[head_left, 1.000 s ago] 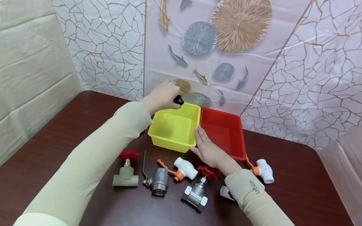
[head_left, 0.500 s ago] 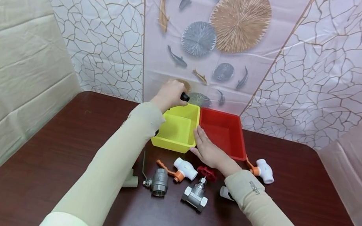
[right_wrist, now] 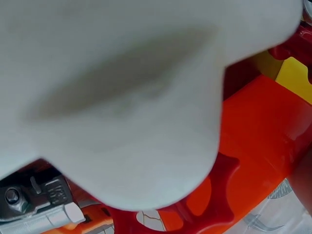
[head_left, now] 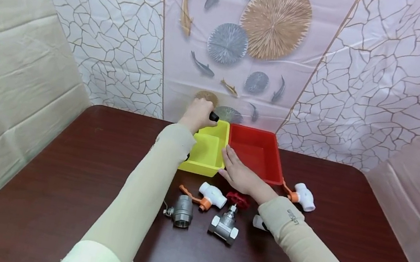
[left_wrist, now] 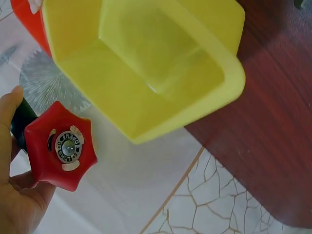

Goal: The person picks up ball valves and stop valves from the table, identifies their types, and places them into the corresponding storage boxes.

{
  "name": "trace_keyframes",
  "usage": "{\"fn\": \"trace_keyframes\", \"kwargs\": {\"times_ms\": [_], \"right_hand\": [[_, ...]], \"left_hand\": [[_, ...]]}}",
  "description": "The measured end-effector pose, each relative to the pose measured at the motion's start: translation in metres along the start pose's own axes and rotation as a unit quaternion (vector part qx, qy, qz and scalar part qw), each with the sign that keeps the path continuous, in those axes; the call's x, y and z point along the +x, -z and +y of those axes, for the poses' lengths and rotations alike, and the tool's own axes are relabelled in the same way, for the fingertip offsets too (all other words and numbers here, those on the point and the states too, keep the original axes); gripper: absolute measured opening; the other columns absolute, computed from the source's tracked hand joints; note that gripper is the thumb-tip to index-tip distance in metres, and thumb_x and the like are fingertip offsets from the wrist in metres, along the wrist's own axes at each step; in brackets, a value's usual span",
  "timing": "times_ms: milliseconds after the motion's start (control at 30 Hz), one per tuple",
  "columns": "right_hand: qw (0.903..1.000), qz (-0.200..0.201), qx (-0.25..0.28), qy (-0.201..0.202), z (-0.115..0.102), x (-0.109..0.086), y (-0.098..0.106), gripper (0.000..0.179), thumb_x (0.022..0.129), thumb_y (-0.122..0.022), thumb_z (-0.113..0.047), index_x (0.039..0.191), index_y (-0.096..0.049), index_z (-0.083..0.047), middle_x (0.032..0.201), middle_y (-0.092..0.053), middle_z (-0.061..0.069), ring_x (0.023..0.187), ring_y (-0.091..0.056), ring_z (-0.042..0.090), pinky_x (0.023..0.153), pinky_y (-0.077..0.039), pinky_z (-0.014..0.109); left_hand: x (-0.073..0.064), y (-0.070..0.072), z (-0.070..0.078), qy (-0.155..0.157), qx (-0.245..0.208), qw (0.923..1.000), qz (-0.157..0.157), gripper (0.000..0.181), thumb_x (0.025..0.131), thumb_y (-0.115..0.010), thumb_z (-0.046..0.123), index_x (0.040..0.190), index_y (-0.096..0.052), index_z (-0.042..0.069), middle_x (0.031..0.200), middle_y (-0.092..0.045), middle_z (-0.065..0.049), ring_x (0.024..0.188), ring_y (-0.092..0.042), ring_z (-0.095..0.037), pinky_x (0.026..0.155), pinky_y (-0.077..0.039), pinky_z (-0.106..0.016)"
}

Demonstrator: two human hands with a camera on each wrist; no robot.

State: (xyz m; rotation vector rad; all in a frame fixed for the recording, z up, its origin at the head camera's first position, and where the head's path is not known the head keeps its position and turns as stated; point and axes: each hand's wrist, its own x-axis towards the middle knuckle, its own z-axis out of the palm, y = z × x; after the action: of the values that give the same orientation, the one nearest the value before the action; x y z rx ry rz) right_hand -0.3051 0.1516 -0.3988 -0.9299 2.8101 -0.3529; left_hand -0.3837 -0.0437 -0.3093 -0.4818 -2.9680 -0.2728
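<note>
My left hand (head_left: 198, 115) is above the back left of the yellow bin (head_left: 199, 168), gripping a valve by its dark body. In the left wrist view the valve's red handwheel (left_wrist: 61, 146) faces the camera beside the yellow bin, while the dark body (left_wrist: 22, 122) is partly hidden by fingers and wheel. My right hand (head_left: 242, 173) has its fingers straight, lying at the seam where the yellow bin meets the red bin (head_left: 258, 155). A large blurred white shape (right_wrist: 122, 122) fills most of the right wrist view, in front of a red handwheel (right_wrist: 219, 209).
Nearer the front lie a steel ball valve (head_left: 182, 211), a white valve with an orange lever (head_left: 212, 195) and a steel valve with a red handwheel (head_left: 225, 227). Another white and orange valve (head_left: 304, 197) lies right of the red bin. A white piece (head_left: 260, 223) shows beside the right sleeve.
My left hand has moved right with the valve, then lowered slightly over the yellow bin. Its sleeve now covers the grey valve at the left. My right hand keeps its place.
</note>
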Motion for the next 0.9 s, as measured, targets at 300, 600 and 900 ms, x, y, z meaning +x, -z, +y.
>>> {"fn": "trace_keyframes", "kwargs": {"times_ms": [300, 600, 900], "right_hand": [[1.0, -0.004, 0.001, -0.006, 0.003, 0.0, 0.0, 0.07, 0.1, -0.043, -0.034, 0.151, -0.006, -0.002, 0.158, -0.001, 0.018, 0.147, -0.003, 0.033, 0.114, -0.026, 0.047], [1.0, -0.005, 0.001, -0.004, 0.004, 0.0, -0.004, 0.072, 0.1, -0.041, -0.038, 0.151, -0.005, -0.003, 0.159, 0.0, 0.017, 0.147, -0.003, 0.033, 0.114, -0.027, 0.046], [0.9999, -0.007, 0.003, -0.014, 0.006, 0.001, -0.002, 0.073, 0.099, -0.04, -0.042, 0.151, -0.004, -0.007, 0.159, 0.001, 0.013, 0.147, -0.001, 0.028, 0.114, -0.028, 0.043]], "left_hand": [[0.001, -0.025, 0.003, 0.037, -0.015, 0.9991, 0.016, 0.037, 0.084, -0.068, 0.038, 0.103, -0.069, 0.006, 0.111, -0.062, -0.013, 0.106, -0.055, -0.03, 0.095, -0.046, -0.039], [0.002, -0.046, -0.001, 0.054, -0.035, 0.9976, 0.027, 0.036, 0.084, -0.07, 0.036, 0.098, -0.068, 0.003, 0.1, -0.068, -0.012, 0.097, -0.063, -0.028, 0.085, -0.053, -0.038], [0.006, -0.064, 0.002, 0.082, -0.029, 0.996, 0.018, 0.037, 0.08, -0.074, 0.038, 0.094, -0.067, 0.004, 0.095, -0.07, -0.009, 0.089, -0.066, -0.024, 0.078, -0.055, -0.036]]}}
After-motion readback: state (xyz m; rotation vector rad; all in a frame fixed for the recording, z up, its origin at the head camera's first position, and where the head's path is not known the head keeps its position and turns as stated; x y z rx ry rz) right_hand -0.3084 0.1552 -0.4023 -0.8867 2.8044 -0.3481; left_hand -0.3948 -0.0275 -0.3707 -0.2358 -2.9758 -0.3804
